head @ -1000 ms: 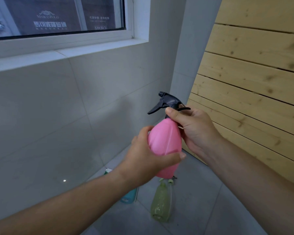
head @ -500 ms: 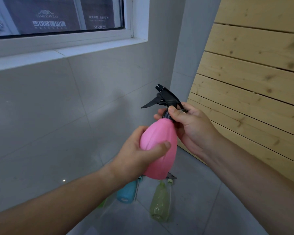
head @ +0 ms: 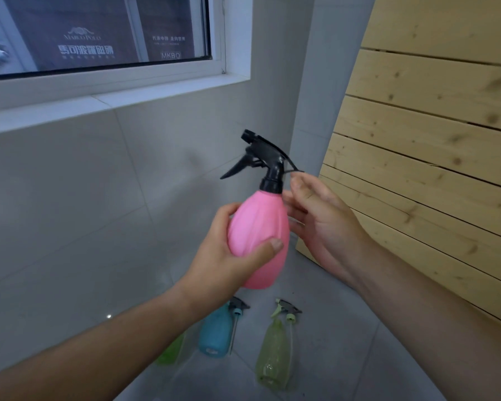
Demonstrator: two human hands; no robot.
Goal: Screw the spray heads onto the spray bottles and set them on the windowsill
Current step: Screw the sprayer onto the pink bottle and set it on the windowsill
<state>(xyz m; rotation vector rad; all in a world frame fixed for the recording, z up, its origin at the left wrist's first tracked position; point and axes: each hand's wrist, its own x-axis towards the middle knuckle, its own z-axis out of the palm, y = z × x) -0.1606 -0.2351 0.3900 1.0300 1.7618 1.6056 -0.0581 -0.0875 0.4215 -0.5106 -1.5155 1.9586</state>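
One left hand (head: 229,256) is gripping the pink spray bottle (head: 258,224); above, the open right hand (head: 321,224) is holding nothing (a loose spray head (head: 265,160) might be leaking).

One wide-angle view, from a camera worn on my head, facing forward and tilted down into a room corner. My left hand (head: 214,261) and right hand (head: 324,227), with the pink bottle (head: 258,221), fill the centre close to the lens. The windowsill (head: 41,120) crosses the upper left. Wooden planks (head: 431,169) take the right side and the floor (head: 344,357) the bottom.
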